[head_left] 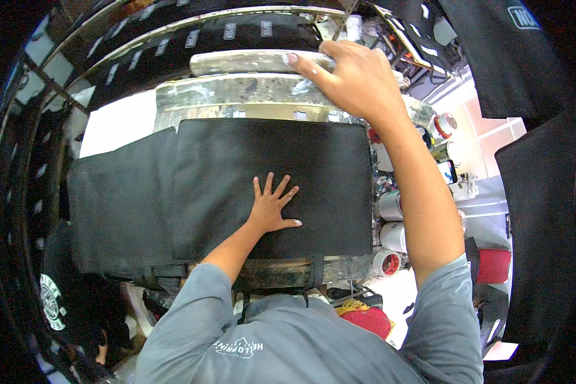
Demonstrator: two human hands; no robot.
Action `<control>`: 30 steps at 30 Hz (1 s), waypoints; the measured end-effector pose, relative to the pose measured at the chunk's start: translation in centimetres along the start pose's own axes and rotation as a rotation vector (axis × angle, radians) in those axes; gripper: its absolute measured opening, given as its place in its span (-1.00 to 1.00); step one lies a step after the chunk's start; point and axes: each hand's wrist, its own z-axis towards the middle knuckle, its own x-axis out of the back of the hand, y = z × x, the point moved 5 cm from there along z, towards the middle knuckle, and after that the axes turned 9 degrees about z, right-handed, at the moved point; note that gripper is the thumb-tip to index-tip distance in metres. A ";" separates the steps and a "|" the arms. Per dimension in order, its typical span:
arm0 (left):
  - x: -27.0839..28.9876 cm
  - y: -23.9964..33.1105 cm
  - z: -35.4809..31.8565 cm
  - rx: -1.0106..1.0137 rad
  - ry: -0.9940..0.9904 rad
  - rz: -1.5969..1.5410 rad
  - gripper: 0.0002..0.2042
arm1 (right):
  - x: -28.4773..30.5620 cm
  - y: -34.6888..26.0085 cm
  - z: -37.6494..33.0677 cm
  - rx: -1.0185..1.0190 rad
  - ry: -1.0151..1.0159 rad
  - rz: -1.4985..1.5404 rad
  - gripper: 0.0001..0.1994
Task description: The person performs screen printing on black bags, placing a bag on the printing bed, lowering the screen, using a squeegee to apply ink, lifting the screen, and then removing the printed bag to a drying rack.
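Note:
A large black fabric piece (326, 166) lies flat in front of me, its left panel (118, 205) reaching past the bench on that side. My left hand (272, 206) presses palm down on the middle of it, fingers spread. Beyond the fabric's far edge is a long, pale, paint-stained bar (237, 62). My right hand (358, 77) grips this bar near its right end, thumb laid along the near side; the other fingers curl over the far side and are partly hidden. A wider stained board (198, 91) lies between bar and fabric.
White tubs (391, 237) and a red-rimmed jar (386, 262) line the bench's right side. Black fabric pieces hang at the right (544, 243) and in rows at the back (205, 38). At lower left is another person in a black shirt (77, 288).

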 end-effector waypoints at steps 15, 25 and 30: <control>1.2 0.8 0.4 0.023 -0.106 0.054 0.11 | -0.1 -0.4 0.0 -0.004 0.012 -0.082 -0.14; 1.3 2.6 1.1 0.087 -0.164 0.079 0.13 | 1.4 -1.3 0.0 -0.070 -0.140 0.005 -0.22; 2.1 2.4 1.0 0.098 -0.114 0.045 0.11 | 0.6 -1.1 -0.1 -0.077 -0.112 -0.005 -0.17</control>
